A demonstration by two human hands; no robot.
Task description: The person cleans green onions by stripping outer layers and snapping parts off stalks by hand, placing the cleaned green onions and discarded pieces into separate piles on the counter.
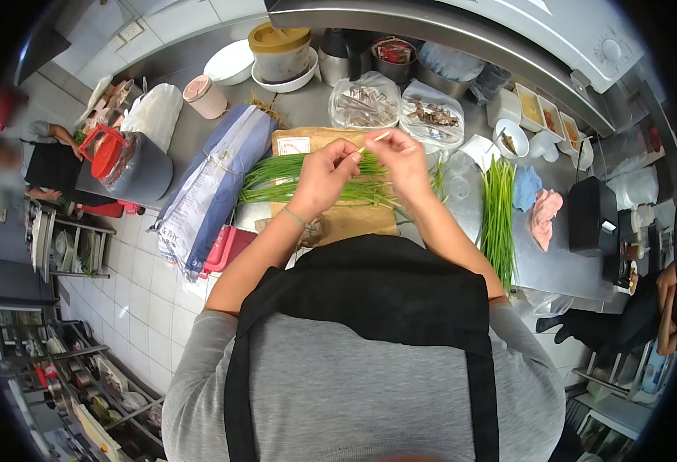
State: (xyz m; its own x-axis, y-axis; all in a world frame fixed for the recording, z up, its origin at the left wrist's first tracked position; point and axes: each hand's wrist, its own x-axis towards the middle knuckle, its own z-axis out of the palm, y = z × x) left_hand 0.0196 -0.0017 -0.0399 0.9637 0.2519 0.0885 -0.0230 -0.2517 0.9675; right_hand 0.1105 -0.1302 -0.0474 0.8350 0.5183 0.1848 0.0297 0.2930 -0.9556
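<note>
My left hand (327, 175) and my right hand (402, 160) are close together over the counter, fingers pinched on a thin chive stalk (377, 139) with a pale yellowish end. Beneath them a loose bunch of long green chives (273, 181) lies across a brown paper sheet (365, 223) with a printed label. A second chive bunch (498, 223) lies lengthwise to the right of my right arm. Left of the paper is a blue and white wrapped bundle (219, 169), tied around with string.
Behind my hands sit two clear bags of food (364, 104). A blue cloth (526, 188) and a pink cloth (546, 218) lie at the right. A tub with a yellow lid (280, 52) stands at the back. Other people (50, 165) stand at both sides.
</note>
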